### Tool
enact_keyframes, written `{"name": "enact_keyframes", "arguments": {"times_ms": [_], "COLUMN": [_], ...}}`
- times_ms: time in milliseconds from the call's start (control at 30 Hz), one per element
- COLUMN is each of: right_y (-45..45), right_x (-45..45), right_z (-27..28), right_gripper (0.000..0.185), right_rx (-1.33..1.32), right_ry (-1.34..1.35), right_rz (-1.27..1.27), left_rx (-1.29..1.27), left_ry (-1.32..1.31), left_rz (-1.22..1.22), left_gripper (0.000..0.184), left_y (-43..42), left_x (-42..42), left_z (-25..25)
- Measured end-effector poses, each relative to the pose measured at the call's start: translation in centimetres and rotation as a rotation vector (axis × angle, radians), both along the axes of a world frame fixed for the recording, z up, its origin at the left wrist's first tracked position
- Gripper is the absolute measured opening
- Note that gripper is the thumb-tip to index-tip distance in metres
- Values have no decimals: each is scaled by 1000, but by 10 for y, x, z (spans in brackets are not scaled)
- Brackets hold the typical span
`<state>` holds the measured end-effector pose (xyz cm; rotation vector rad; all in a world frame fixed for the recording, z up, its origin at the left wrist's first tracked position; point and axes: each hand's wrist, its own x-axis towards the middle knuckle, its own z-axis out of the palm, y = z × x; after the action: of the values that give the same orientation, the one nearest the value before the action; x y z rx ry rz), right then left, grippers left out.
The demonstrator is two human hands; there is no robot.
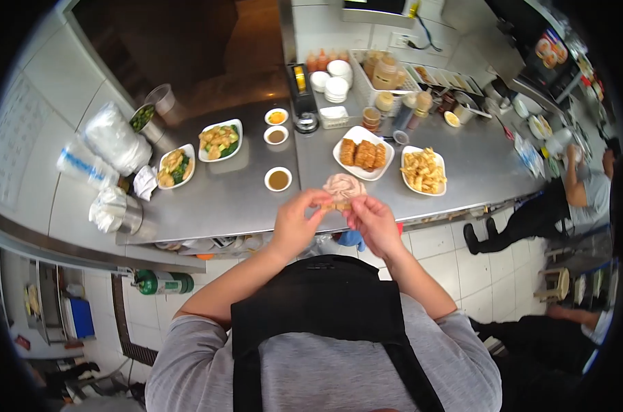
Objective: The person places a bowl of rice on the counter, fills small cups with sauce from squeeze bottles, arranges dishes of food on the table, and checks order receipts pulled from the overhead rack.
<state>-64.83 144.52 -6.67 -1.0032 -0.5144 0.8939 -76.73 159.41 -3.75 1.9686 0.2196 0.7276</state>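
Note:
Over the counter's front edge, my left hand (299, 221) and my right hand (374, 223) meet, each closed in a pinch. Between their fingertips stretches a thin tan strip (336, 206); its kind is too small to make out. Just beyond the fingers is a pale pink swirled mound (344, 185), its lower part hidden by my hands. Behind it, a white square dish (336, 152) bears golden-brown fried pieces (363, 155). A second white dish (409, 150) to the right is piled with pale fried pieces (425, 170). One small bowl of brown sauce (278, 180) stands left of my hands.
Two dishes of food with greens (175, 167) (220, 141) stand on the steel counter (215, 199) at left, near plastic-wrapped stacks (116, 137). Behind are small bowls (336, 89) and a white basket of bottles (383, 72). Other people (579, 192) are at right.

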Motion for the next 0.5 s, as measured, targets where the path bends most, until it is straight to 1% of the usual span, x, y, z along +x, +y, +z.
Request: {"name": "enact_keyframes", "arguments": {"times_ms": [33, 67, 100, 133, 167, 200, 267, 300, 367, 400, 467, 500], "right_y": [1, 5, 10, 15, 23, 32, 52, 66, 103, 125, 178, 205], "right_x": [-7, -14, -20, -26, -30, -31, -31, -30, -26, -24, -15, -11], "right_z": [-14, -25, -32, -38, -39, -39, -34, -33, -30, -30, -34, -38], "right_gripper": [24, 22, 22, 22, 23, 23, 22, 22, 22, 22, 19, 19], "right_rx": [-48, -100, -105, -177, -249, -254, -314, -313, -379, -380, -319, -319], "right_ry": [120, 240, 238, 232, 224, 221, -81, -83, -786, -782, -1159, -1163], "right_rz": [23, 44, 69, 107, 142, 156, 188, 193, 137, 133, 30, 11], "left_rx": [-40, -43, -53, -65, 40, 35, 196, 197, -44, -43, -538, -766], "left_ry": [54, 53, 93, 134, 167, 166, 153, 153, 316, 319, 224, 166], "left_rz": [-19, 10, 4, -5, -33, -18, 93, 98, 217, 213, 425, 492], "left_gripper": [30, 30, 31, 32, 41, 41, 49, 49, 51, 51, 42, 39], "left_y": [5, 10, 14, 19, 30, 38, 56, 66, 92, 109, 150, 173], "left_x": [-8, -18, -29, -39, -51, -60, -79, -89, -114, -126, -145, -155], "left_z": [-21, -35, -45, -54, -59, -65, -78, -88, -115, -133, -163, -165]}}
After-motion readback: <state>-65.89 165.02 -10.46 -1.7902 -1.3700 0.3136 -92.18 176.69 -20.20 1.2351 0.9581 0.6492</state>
